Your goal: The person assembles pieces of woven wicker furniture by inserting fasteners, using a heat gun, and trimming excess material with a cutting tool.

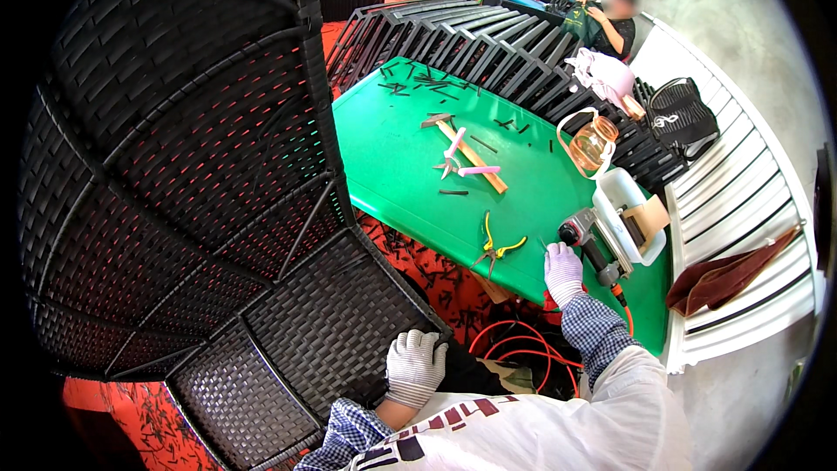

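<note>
A person's gloved left hand (418,369) rested, fingers bent, on the seat corner of a black woven chair (323,331), left of and nearer than the green table (384,157); whether it pinched the edge could not be told. The gloved right hand (563,275) lay at the table's near edge, fingers close together, just beside a nail gun (596,255) on the tabletop; whether it held anything could not be told. Yellow-handled pliers (491,250) lay open along the table's near side, pink-handled cutters (453,164) and a hammer (475,157) toward its middle. Beyond the table stood black frames (488,35).
</note>
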### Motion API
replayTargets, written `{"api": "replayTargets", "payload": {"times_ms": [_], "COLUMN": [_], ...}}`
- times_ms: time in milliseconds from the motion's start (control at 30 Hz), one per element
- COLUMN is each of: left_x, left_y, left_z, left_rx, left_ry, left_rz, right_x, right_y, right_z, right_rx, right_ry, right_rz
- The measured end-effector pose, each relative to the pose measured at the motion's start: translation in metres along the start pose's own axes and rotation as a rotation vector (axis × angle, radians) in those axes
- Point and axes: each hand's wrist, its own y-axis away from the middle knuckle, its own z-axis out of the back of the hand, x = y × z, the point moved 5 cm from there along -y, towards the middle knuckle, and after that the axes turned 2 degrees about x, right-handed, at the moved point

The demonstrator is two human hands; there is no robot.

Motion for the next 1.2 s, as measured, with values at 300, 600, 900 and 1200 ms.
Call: {"api": "replayTargets", "payload": {"times_ms": [300, 600, 900, 1200], "left_x": [0.0010, 0.0009, 0.0017, 0.0018], "left_y": [0.0016, 0.0024, 0.0013, 0.0015], "left_z": [-0.0017, -0.0023, -0.0019, -0.0025], "left_rx": [0.001, -0.001, -0.003, 0.002], "left_ry": [0.000, -0.006, 0.005, -0.009], "left_rz": [0.003, -0.004, -0.004, 0.000], "right_x": [0.0009, -0.0007, 0.0014, 0.0002], "right_y": [0.0009, 0.0014, 0.0009, 0.0007], "right_z": [0.0002, -0.0026, 0.0018, -0.0002], "right_rx": [-0.022, -0.049, -0.042, -0.036], "right_ry": [0.002, 0.000, 0.005, -0.013], "right_rz": [0.005, 0.005, 0.011, 0.001]}}
